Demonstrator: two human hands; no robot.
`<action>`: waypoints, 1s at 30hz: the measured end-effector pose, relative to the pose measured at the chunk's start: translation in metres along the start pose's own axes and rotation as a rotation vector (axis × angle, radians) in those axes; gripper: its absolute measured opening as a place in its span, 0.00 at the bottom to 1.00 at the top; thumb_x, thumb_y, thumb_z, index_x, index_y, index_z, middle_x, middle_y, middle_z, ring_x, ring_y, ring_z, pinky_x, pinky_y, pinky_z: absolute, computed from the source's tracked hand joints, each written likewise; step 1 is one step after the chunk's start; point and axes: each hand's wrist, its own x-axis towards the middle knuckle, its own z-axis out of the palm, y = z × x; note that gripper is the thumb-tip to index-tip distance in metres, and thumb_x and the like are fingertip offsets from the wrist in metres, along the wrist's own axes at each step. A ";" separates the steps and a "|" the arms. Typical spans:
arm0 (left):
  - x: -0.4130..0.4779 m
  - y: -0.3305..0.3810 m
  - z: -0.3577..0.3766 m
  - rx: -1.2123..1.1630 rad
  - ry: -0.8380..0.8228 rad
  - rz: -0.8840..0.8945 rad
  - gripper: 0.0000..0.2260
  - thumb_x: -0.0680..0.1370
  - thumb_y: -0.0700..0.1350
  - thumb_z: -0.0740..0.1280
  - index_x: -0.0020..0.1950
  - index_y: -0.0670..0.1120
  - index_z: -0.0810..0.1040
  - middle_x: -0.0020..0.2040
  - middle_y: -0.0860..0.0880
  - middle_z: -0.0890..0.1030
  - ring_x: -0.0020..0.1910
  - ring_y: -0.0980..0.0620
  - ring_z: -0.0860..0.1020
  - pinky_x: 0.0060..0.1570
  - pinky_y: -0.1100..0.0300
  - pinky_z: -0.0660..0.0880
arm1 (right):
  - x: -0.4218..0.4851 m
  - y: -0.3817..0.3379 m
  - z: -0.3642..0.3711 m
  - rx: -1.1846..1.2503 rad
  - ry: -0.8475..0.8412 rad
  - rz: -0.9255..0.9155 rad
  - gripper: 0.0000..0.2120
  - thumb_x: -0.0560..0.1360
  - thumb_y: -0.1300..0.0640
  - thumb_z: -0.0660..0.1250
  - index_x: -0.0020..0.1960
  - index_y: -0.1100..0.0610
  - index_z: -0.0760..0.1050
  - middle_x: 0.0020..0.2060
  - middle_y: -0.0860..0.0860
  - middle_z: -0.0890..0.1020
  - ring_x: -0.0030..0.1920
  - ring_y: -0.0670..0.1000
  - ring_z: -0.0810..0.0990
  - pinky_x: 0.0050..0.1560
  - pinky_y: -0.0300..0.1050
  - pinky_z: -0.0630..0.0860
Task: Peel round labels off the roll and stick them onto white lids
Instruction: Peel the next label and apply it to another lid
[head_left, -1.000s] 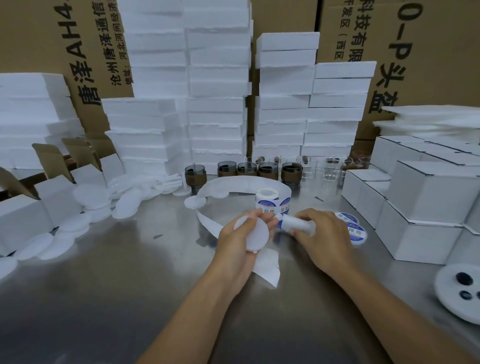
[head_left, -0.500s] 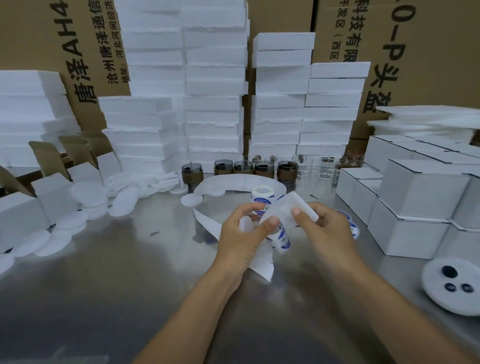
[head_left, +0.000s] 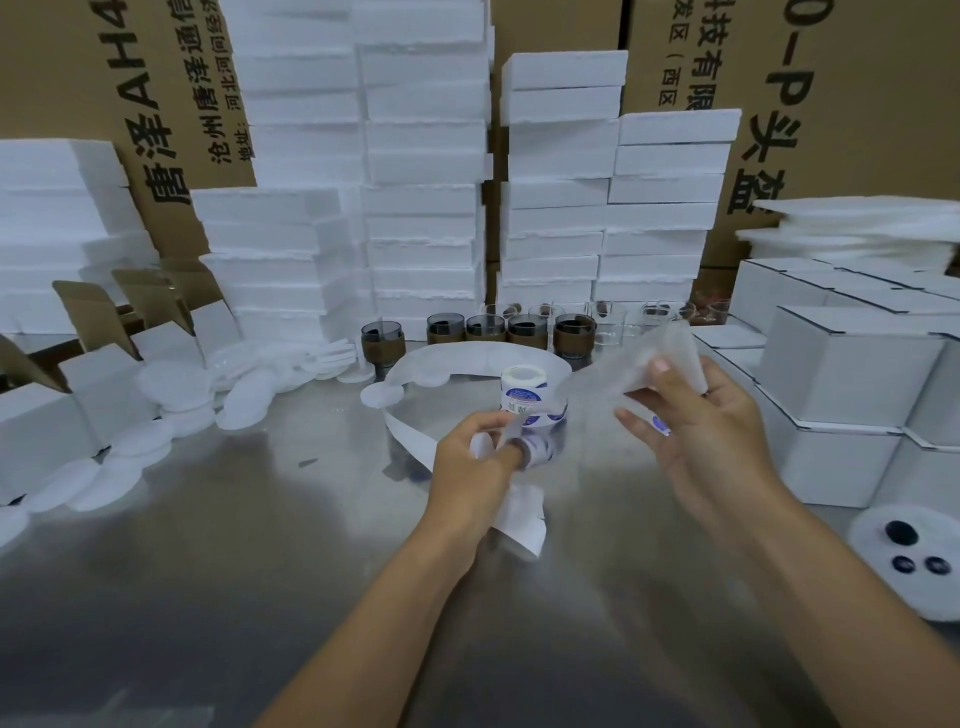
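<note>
Left hand (head_left: 480, 457): fingers closed, pinching the white paper backing strip (head_left: 519, 514) near a blue-and-white round label (head_left: 540, 451) — judged, held taut for peeling.
Right hand (head_left: 696, 421): raised; thumb and forefinger pinch a blurred round white lid (head_left: 644, 358), other fingers spread; whether a label is on it cannot be told.
Label roll (head_left: 524, 389): small white-cored roll standing upright on the steel table (head_left: 260, 545), just beyond the left hand, between both hands; core axis vertical.
Strip direction: long axis runs from the roll toward the person; its spent tail hangs below the left hand.
Unlabelled white round lids (head_left: 156, 415): well left of the left hand — likely supply.
</note>
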 end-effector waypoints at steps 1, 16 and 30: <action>0.001 -0.002 0.000 0.027 0.004 0.013 0.08 0.73 0.40 0.69 0.46 0.53 0.78 0.45 0.53 0.79 0.37 0.56 0.75 0.36 0.66 0.70 | 0.002 -0.003 -0.002 0.060 0.015 0.006 0.04 0.77 0.60 0.63 0.45 0.54 0.76 0.36 0.49 0.80 0.39 0.47 0.80 0.40 0.43 0.80; 0.026 -0.001 -0.030 -0.280 0.298 -0.176 0.07 0.79 0.39 0.63 0.53 0.48 0.77 0.44 0.47 0.78 0.38 0.52 0.75 0.31 0.61 0.73 | 0.022 -0.010 -0.048 0.194 0.180 -0.021 0.10 0.77 0.67 0.60 0.43 0.56 0.74 0.37 0.50 0.81 0.45 0.52 0.80 0.45 0.44 0.81; 0.030 0.005 -0.058 -0.510 0.441 -0.185 0.08 0.78 0.37 0.63 0.55 0.46 0.77 0.39 0.47 0.76 0.33 0.54 0.74 0.34 0.61 0.75 | 0.014 0.022 -0.079 -0.522 -0.109 -0.162 0.19 0.68 0.81 0.60 0.33 0.59 0.71 0.47 0.54 0.80 0.50 0.55 0.78 0.47 0.47 0.78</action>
